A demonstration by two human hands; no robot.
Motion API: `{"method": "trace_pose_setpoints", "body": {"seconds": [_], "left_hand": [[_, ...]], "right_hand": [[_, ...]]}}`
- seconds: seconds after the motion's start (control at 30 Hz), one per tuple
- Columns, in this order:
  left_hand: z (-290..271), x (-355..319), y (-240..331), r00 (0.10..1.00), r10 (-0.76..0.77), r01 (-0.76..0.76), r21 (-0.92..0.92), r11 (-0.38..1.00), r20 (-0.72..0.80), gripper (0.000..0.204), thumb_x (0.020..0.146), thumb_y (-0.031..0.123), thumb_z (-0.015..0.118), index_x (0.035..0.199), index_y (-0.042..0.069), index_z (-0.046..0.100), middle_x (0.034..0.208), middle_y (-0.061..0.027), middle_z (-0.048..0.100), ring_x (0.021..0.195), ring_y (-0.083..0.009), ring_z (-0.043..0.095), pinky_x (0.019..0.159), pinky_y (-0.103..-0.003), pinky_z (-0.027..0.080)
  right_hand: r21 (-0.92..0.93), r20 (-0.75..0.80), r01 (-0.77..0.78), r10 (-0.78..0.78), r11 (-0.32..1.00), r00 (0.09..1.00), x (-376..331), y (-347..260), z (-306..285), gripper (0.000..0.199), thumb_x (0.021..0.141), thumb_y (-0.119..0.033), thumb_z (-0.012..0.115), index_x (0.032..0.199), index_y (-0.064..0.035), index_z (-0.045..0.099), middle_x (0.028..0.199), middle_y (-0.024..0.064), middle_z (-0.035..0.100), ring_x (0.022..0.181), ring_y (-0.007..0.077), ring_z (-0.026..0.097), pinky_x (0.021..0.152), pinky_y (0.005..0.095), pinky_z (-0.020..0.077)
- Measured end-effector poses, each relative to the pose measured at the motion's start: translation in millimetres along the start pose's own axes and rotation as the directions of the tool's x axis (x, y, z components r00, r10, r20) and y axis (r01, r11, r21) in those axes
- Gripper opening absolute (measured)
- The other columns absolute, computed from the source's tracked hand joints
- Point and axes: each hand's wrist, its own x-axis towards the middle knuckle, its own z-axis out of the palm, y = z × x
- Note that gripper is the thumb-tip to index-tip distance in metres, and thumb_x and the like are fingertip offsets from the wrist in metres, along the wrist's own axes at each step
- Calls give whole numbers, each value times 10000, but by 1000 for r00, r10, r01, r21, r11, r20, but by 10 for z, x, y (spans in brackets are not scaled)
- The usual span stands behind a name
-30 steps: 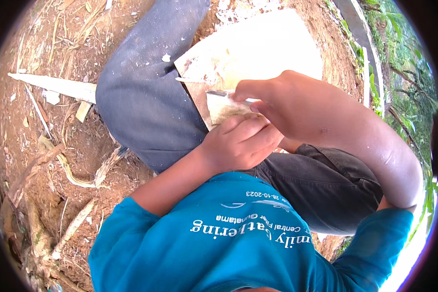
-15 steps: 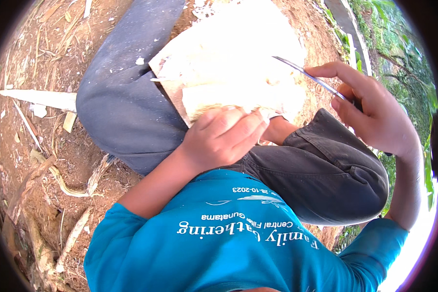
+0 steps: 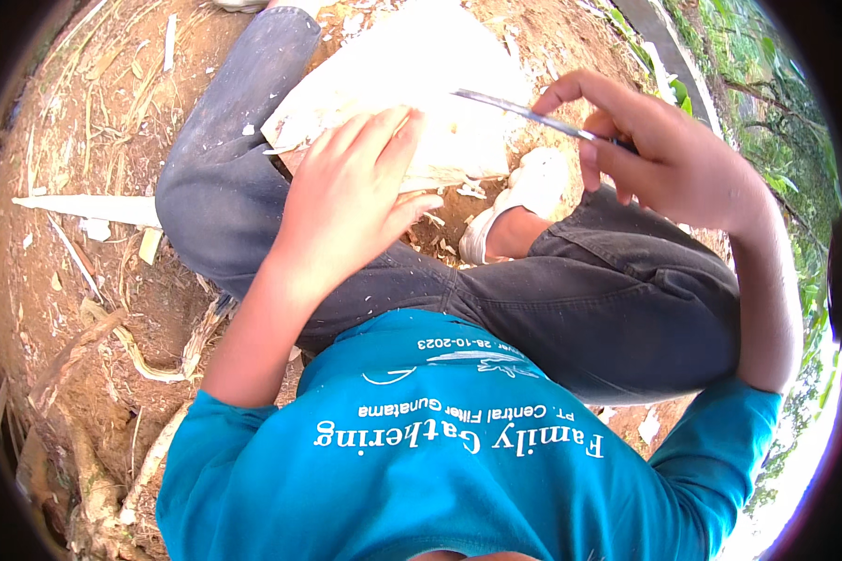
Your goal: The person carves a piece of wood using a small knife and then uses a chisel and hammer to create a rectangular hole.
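Note:
I sit on bare earth with a large pale block of wood [image 3: 412, 84] lying across my legs. My left hand [image 3: 346, 201] lies flat on the near face of the block, fingers spread. My right hand [image 3: 660, 154] is raised to the right of the block and is shut on the handle of a long knife [image 3: 524, 112]. The thin grey blade points left, over the upper right of the block. Pale chips [image 3: 444, 238] lie on the ground between my legs.
A white shoe [image 3: 524, 196] sits just right of the block. Pale offcuts [image 3: 84, 208] and dry roots [image 3: 150, 355] lie on the dirt at the left. Green plants [image 3: 767, 103] grow along the right edge.
My left hand has opened from a curled grip and now lies flat on the block. My right hand with the knife has lifted away to the right, then come back toward the block.

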Motion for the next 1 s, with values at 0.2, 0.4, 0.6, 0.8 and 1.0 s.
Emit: {"method": "trace_pose_setpoints", "body": {"seconds": [0.2,0.4,0.6,0.8,1.0], "left_hand": [[28,13,-131,997,-67,64,132,989,23,600,701,413,882,1088,12,661,1026,-121,658,1015,-328,644,897,-421,533],[6,72,-76,992,33,-23,76,997,-122,533,744,329,906,1117,33,667,1044,-123,673,1006,-332,654,915,-430,525],[-36,58,-108,998,-54,52,-72,996,-31,612,782,343,866,1279,73,631,1203,-143,675,1098,-345,658,936,-436,535],[-84,85,79,993,-42,35,68,997,107,558,802,258,853,1295,82,659,1241,-136,680,1183,-342,634,998,-427,523],[-208,122,-28,926,132,-136,-14,991,355,593,798,189,829,1354,139,629,1362,-92,636,1280,-338,579,1112,-450,442]], "right_hand": [[5,-50,-67,67,998,997,-221,-17,-79,361,1100,-156,451,1456,-201,492,734,27,646,561,76,627,495,214,494],[116,90,-124,114,985,989,-402,-174,-258,381,1082,-131,481,1463,-146,462,865,96,704,735,173,710,639,302,554],[162,154,-157,132,974,979,-686,-358,-352,418,1069,-138,461,1479,-86,399,958,114,733,809,206,732,702,345,571],[74,65,-87,82,993,994,-923,-262,-286,446,1050,-159,480,1483,-82,413,963,103,720,762,194,701,684,339,566],[9,-12,-222,222,975,975,-945,-350,-236,446,1052,-181,478,1482,-73,426,974,89,700,761,185,686,685,340,568]]}}
